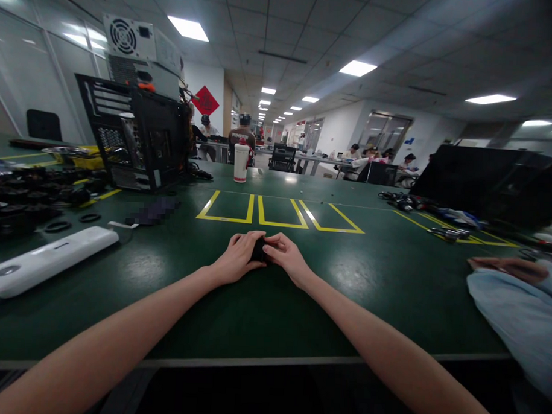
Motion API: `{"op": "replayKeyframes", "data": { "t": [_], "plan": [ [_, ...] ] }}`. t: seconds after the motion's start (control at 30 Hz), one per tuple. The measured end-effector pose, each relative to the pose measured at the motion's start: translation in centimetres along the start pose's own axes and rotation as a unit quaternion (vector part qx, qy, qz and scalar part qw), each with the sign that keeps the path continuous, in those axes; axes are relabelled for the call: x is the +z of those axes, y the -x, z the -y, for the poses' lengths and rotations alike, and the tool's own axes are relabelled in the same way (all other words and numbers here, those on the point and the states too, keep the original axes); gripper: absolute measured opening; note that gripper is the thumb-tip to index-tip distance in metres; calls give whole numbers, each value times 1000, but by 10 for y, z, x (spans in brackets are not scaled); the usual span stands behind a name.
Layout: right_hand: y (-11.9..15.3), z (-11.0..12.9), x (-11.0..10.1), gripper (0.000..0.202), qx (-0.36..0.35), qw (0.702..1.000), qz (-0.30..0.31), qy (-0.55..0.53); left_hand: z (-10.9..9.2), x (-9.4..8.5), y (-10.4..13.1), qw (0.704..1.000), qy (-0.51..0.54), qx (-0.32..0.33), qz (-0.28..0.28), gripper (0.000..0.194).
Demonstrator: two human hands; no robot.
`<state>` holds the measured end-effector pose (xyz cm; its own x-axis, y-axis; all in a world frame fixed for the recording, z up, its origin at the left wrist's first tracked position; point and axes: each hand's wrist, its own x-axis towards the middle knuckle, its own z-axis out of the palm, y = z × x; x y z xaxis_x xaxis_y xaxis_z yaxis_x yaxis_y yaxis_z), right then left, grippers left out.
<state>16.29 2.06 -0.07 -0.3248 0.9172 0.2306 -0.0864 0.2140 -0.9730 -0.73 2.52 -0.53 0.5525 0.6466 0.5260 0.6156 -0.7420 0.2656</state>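
Both my hands meet at the middle of the green table [263, 315], just in front of the yellow tape outlines. My left hand [238, 257] is closed around a small black object [258, 250], with the fingers over its top and the thumb at its near side. From the other side, my right hand [286, 255] pinches the same black object with thumb and fingertips. Most of the object is covered by my fingers, so its kind does not show. It sits at or close to the table surface.
Yellow tape rectangles [282, 224] mark the table ahead. A black computer case [142, 136] carrying power supplies [141, 51] stands left, near a long white device [52, 262] and black parts. A white cup [240, 163] stands farther back. Another person's blue sleeve [508, 305] rests at right.
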Motion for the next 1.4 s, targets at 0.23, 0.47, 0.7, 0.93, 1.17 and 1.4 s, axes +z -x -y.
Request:
{"op": "replayKeyframes", "data": {
  "t": [0.23, 0.47, 0.7, 0.93, 1.17, 1.4],
  "plan": [
    [-5, -5, -4, 37, 39, 999, 16, 5, -1, -2, 0, 1000, 4, -2, 3, 60],
    [-1, 0, -5, 34, 11, 999, 41, -12, -1, -2, 0, 1000, 9, -1, 5, 60],
    [1, 4, 2, 27, 37, 999, -5, -13, 0, 0, 0, 1000, 3, -2, 1, 62],
    [-1, 0, -3, 33, 38, 999, 35, 0, -1, -2, 0, 1000, 5, -3, 6, 61],
    [0, 0, -4, 32, 18, 999, 44, -11, -1, -3, 0, 1000, 14, -2, 9, 60],
    [-2, -2, -1, 27, 22, 1000, 12, -17, -2, -3, 0, 1000, 6, 1, 7, 61]
  ]
}}
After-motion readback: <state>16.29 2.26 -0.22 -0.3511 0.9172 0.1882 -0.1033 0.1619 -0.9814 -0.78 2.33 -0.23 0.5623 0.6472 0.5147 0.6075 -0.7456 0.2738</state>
